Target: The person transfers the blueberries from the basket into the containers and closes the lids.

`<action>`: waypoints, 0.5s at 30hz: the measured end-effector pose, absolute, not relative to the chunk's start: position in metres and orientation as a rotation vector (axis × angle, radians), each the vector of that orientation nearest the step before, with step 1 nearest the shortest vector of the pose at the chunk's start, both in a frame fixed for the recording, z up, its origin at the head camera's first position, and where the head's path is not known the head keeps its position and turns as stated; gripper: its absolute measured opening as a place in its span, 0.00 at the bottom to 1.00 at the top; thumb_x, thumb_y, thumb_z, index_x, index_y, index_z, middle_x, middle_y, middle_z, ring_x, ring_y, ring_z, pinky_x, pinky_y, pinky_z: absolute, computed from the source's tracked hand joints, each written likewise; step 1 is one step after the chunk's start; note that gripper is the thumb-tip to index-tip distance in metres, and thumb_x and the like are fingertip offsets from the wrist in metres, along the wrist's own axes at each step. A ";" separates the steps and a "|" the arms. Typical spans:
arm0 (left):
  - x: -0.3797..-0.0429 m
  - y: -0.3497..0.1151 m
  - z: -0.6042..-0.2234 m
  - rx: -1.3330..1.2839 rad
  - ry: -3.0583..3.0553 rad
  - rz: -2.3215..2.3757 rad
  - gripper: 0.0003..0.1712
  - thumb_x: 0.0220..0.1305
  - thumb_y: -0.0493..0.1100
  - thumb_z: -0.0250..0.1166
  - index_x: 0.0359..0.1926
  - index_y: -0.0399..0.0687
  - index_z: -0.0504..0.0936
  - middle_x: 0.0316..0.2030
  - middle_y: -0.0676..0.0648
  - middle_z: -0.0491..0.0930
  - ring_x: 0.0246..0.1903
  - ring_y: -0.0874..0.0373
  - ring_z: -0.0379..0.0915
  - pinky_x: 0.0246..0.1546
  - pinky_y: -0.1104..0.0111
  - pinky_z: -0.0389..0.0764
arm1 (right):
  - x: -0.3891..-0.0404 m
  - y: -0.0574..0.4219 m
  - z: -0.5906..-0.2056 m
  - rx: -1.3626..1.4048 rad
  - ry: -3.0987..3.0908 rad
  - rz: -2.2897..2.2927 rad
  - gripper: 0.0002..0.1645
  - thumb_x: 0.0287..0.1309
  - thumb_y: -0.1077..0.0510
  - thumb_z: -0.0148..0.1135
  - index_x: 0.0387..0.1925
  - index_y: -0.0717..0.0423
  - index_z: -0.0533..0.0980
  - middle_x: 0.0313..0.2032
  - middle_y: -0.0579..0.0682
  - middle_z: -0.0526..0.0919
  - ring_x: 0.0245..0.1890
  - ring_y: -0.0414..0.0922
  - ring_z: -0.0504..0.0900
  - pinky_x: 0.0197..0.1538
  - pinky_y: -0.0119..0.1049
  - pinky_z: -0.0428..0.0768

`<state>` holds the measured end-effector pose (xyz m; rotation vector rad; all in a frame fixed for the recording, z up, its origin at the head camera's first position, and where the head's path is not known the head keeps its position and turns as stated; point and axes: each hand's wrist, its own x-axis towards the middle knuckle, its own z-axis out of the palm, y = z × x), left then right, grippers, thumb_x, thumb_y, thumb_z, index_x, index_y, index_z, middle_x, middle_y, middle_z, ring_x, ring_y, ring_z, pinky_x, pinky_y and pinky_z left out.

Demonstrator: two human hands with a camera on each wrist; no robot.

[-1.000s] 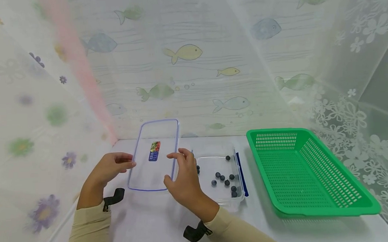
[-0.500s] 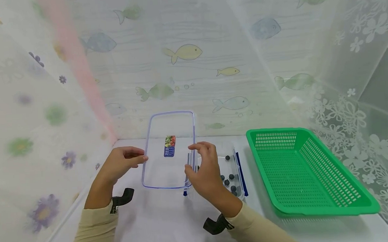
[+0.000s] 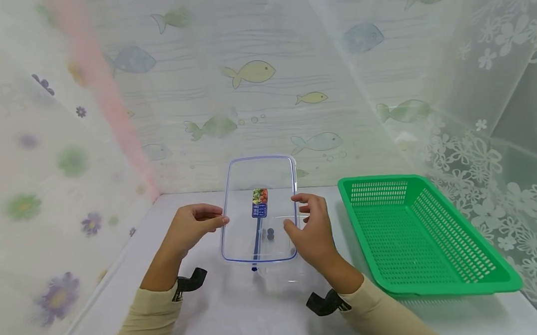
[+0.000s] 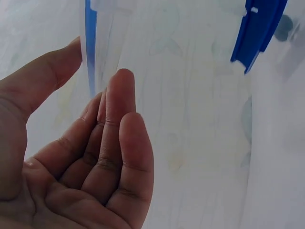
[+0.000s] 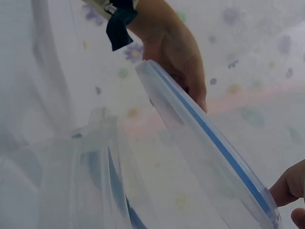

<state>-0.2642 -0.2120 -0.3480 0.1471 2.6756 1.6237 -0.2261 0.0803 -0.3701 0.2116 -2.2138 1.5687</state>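
Note:
A clear plastic container lid (image 3: 260, 208) with a blue seal and a printed label is held tilted above the table, near the middle of the head view. My left hand (image 3: 194, 228) pinches its left edge between thumb and fingers. On the opposite edge, the thumb and fingers of my right hand (image 3: 315, 230) grip the rim. Behind and below the lid stands a clear food container (image 3: 279, 276), seen partly through it. Several blueberries lie inside, mostly hidden now by the lid and right hand. A blue side clip (image 4: 259, 33) of the container hangs folded down.
A green perforated plastic basket (image 3: 415, 241) sits to the right on the white-covered table (image 3: 239, 318). Sheer curtains (image 3: 256, 103) printed with fish and flowers hang behind and at the sides.
Both hands have carried the lid rightward, from beside the container to over it in the head view. The lid now covers most of the view of the blueberries.

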 end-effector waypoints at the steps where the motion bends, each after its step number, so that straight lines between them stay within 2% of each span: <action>1: -0.264 -0.208 -0.349 0.146 2.671 1.630 0.30 0.56 0.58 0.79 0.51 0.44 0.86 0.45 0.46 0.89 0.45 0.49 0.86 0.47 0.66 0.86 | -0.227 0.084 -0.370 0.190 -2.220 1.573 0.29 0.59 0.63 0.70 0.61 0.51 0.72 0.61 0.53 0.71 0.55 0.51 0.74 0.54 0.48 0.80; 7: -0.263 -0.188 -0.357 0.152 2.617 1.692 0.28 0.55 0.56 0.80 0.51 0.45 0.87 0.45 0.46 0.89 0.43 0.53 0.87 0.48 0.63 0.87 | -0.229 0.102 -0.372 0.036 -2.305 1.590 0.30 0.62 0.61 0.68 0.64 0.48 0.70 0.62 0.52 0.72 0.50 0.50 0.76 0.49 0.44 0.86; 15: -0.262 -0.169 -0.368 0.197 2.545 1.728 0.21 0.61 0.50 0.77 0.52 0.46 0.87 0.46 0.47 0.89 0.44 0.54 0.87 0.48 0.63 0.88 | -0.232 0.123 -0.375 0.012 -2.352 1.588 0.29 0.64 0.62 0.65 0.65 0.49 0.69 0.65 0.52 0.72 0.51 0.53 0.77 0.46 0.43 0.88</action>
